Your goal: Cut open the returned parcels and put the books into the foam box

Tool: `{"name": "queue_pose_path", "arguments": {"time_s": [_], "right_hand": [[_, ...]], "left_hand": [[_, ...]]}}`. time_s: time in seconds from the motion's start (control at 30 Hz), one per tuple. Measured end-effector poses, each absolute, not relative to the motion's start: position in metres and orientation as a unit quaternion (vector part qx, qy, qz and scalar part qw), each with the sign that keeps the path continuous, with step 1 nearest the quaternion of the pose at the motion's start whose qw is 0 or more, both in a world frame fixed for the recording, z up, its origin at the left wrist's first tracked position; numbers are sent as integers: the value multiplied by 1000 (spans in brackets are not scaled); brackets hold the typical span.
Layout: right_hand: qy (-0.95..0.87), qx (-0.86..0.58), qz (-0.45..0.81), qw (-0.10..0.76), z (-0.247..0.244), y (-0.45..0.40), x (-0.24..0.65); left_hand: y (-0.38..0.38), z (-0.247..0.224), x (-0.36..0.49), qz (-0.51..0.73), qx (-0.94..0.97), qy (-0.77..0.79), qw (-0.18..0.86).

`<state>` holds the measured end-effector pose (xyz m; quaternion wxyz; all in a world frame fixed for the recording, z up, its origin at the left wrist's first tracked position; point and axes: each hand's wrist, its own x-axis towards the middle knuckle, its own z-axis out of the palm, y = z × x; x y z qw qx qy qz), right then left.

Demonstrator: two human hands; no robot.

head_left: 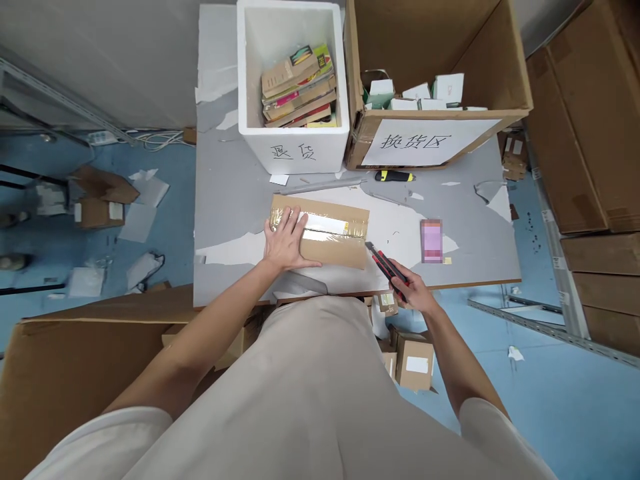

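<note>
1. While the right hand (413, 291) holds a red and black knife (384, 264) by its handle, the tip points away from the body, likely for safety.
2. The left hand (286, 245) is spread wide on the taped box (340, 252), probably so it can't slide. The box lies flat on the gray table (225, 220), its right end just beside the knife tip; I can't tell if they touch.
3. Farther off lies a yellow and black cutter (394, 176).
4. Behind, a white tub (260, 143) has flat packs (300, 90) piled inside.
5. Beside it, a big brown box (510, 119) holds small white boxes (448, 88) down low.
</note>
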<state>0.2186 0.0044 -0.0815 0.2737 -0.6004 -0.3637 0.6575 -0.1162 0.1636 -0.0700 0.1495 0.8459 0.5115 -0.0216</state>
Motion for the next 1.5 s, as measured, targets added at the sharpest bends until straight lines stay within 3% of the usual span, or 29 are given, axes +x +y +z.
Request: {"name": "queue_pose_path", "arguments": {"time_s": [0.3,0.43,0.57,0.67,0.73,0.83,1.07,1.2,1.5], "right_hand": [[-324,-641,624,309,-79,-30,226],[-296,-657,559,410,-85,-27,243],[-240,-613,552,512,-108,-3,210],[-199,-577,569,551,-129,23,176],[-174,-564,577,565,-140,38,160],[-164,-559,577,572,-149,57,147],[-264,-575,523,570,-128,90,171],[-337,-606,521,498,-118,107,195],[-326,-636,510,478,-145,87,198]], "left_hand": [[163,-77,-117,21,850,502,160],[166,-70,-123,80,837,502,201],[169,-75,-155,228,742,583,241],[164,-103,-186,331,592,626,385],[156,-126,-199,340,449,642,521],[143,-148,-200,330,336,641,606],[132,-125,-175,348,496,578,547],[129,-118,-168,301,567,586,495],[119,-140,-164,291,580,586,485]]}}
